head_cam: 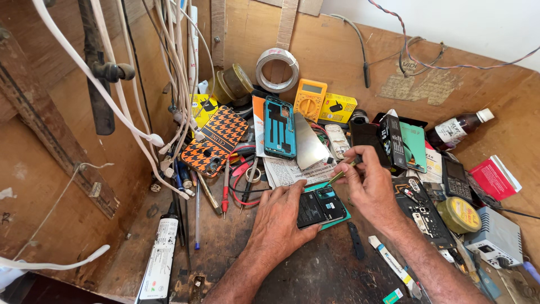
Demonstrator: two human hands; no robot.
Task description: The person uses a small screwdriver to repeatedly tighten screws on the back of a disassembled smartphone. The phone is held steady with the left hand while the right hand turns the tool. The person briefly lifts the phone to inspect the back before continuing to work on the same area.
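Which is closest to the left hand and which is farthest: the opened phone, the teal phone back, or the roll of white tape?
1. Opened phone: under the left hand's fingers.
2. Teal phone back: farther up the bench.
3. Roll of white tape: against the back wall.

The left hand (279,217) hides part of the opened phone (322,206) (tool tip (328,183) too small to tell).
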